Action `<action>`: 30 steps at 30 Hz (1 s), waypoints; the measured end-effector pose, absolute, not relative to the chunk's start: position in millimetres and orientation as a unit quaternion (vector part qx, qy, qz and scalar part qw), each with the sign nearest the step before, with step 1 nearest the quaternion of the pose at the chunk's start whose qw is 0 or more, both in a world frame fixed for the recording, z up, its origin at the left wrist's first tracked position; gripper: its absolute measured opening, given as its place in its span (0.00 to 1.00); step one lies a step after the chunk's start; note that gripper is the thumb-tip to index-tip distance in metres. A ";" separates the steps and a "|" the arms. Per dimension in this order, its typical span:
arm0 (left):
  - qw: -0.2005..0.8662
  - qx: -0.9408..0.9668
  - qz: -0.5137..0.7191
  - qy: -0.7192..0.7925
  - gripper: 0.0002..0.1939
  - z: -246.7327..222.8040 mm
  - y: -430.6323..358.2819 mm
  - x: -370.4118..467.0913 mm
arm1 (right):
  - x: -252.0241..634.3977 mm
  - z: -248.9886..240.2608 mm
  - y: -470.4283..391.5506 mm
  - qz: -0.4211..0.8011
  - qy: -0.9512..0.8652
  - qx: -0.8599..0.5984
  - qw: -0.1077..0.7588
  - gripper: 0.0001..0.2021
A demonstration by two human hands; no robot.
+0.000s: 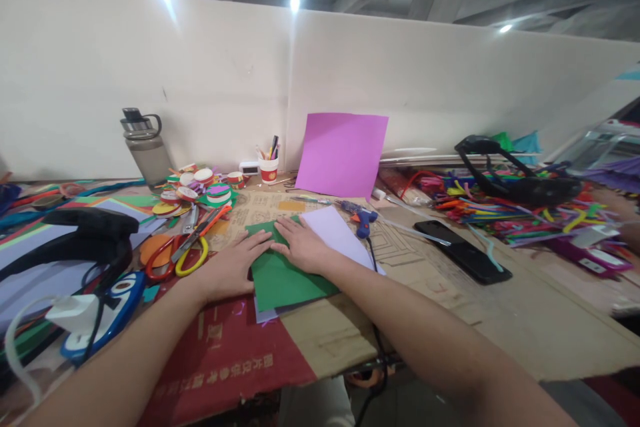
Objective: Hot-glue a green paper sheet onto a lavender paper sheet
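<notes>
A sheet of green paper (295, 287) lies on top of a lilac paper sheet (333, 227) in front of me. My left hand (233, 267) lies at the green paper's left edge, its fingertips resting on the sheet near the upper left corner. Flat on the same sheet, my right hand (303, 247) presses with fingers stretched out, close beside the left fingertips. Both hands are open and hold nothing. Part of the green paper is covered by my right hand and forearm. Red-handled scissors (165, 259) and yellow-handled scissors (194, 259) lie left of my left hand.
A blue glue gun (364, 219) with its black cord lies right of the papers. Farther right are a black phone (463, 252) and many pipe cleaners (500, 207). A purple sheet (343, 153) leans on the partition. A bottle (147, 150) and paper cup (269, 170) stand behind.
</notes>
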State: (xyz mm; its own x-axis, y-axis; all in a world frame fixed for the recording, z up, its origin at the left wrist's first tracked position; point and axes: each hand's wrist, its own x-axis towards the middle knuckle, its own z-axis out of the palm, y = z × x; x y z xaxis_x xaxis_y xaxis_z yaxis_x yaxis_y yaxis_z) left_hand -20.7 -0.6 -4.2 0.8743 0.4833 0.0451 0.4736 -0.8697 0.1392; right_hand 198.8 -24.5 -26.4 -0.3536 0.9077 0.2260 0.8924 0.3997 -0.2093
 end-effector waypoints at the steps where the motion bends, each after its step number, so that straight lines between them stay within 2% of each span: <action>1: 0.060 0.966 0.038 0.248 0.37 -3.7 -0.9 -20.6 | 198.9 -26.1 -24.5 0.023 -0.821 -0.549 0.157 0.34; 7: 0.046 0.963 0.059 0.260 0.37 -2.0 -1.6 -19.4 | 199.7 -23.5 -21.4 0.030 -0.866 -0.480 0.134 0.32; 14: 0.027 0.958 0.048 0.281 0.34 0.4 -3.6 -18.2 | 200.0 -19.9 -21.4 0.057 -0.857 -0.494 0.132 0.32; 21: 0.028 0.957 0.041 0.287 0.39 -8.4 0.6 -20.7 | 201.4 -20.6 -22.1 0.066 -0.834 -0.529 0.143 0.35; 24: 0.035 0.958 0.040 0.281 0.37 -9.3 2.0 -20.7 | 205.4 -21.9 -19.1 0.100 -0.832 -0.520 0.167 0.36; 30: 0.061 0.951 0.054 0.298 0.26 -1.3 2.9 -23.0 | 226.1 -14.9 -14.3 0.184 -0.788 -0.520 0.272 0.35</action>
State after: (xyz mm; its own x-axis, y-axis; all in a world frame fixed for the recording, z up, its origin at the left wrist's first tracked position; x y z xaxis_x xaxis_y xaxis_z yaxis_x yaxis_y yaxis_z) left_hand -23.0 2.9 -1.3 0.8168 0.5731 0.0666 0.5598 -0.8151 0.1490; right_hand 226.1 -14.3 -14.9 -0.3103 0.9204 0.2380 0.7203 0.3910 -0.5729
